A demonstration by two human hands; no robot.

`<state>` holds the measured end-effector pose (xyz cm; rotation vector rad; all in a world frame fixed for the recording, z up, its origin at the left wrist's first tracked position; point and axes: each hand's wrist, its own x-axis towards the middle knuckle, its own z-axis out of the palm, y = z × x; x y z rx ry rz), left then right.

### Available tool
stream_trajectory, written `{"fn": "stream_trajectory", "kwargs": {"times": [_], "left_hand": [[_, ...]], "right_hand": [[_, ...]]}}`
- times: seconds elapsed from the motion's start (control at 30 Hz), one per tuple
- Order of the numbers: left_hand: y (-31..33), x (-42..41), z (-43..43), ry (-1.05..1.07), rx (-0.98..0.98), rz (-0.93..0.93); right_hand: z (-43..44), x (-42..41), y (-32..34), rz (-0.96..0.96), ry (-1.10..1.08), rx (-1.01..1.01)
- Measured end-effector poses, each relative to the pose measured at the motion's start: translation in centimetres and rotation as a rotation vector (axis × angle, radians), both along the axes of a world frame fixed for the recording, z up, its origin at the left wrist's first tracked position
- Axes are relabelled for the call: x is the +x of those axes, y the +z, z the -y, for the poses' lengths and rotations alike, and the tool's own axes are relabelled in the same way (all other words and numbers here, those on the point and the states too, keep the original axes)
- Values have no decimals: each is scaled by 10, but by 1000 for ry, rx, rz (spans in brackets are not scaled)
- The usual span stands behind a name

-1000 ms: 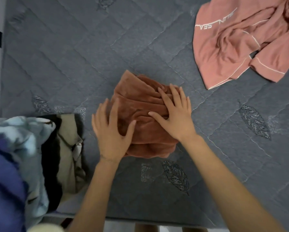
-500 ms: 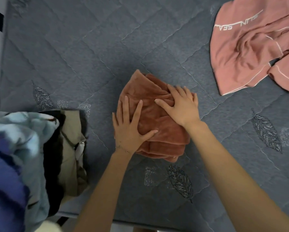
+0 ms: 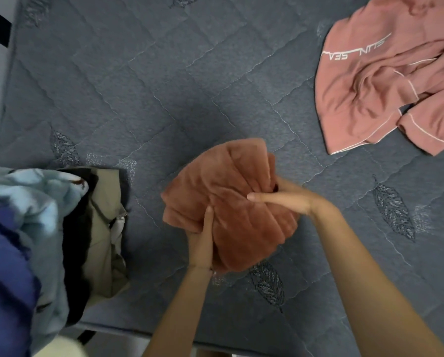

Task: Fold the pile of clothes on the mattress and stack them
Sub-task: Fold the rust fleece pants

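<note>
A folded rust-brown fleece garment is lifted a little off the grey quilted mattress. My left hand grips its near left edge, thumb on top and fingers hidden underneath. At the garment's right side my right hand holds it, thumb lying across the top and fingers tucked under the cloth. An unfolded pink shirt with white lettering and piping lies crumpled at the far right.
A stack of clothes sits at the left edge: a beige and black garment, a light blue patterned one and a dark blue one. The mattress's near edge runs just below my forearms.
Both hands lay flat pressing the brown garment before. Now they have slid under its sides and grip it, and the bundle has risen off the mattress and shifted left.
</note>
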<state>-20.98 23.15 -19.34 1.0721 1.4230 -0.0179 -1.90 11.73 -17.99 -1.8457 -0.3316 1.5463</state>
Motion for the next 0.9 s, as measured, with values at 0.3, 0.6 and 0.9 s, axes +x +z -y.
{"fn": "stream_trajectory", "kwargs": {"times": [0.3,0.6,0.9], "left_hand": [[8,20,-67,-348,233,198],[19,16,-50,-49,514,266],[19,39,-62,17,682,192]], "right_hand": [[40,-41,14,-33,-309,31],[1,-95,4,495,-977,31],[-7,-67,-3,759,-1005,-59]]}}
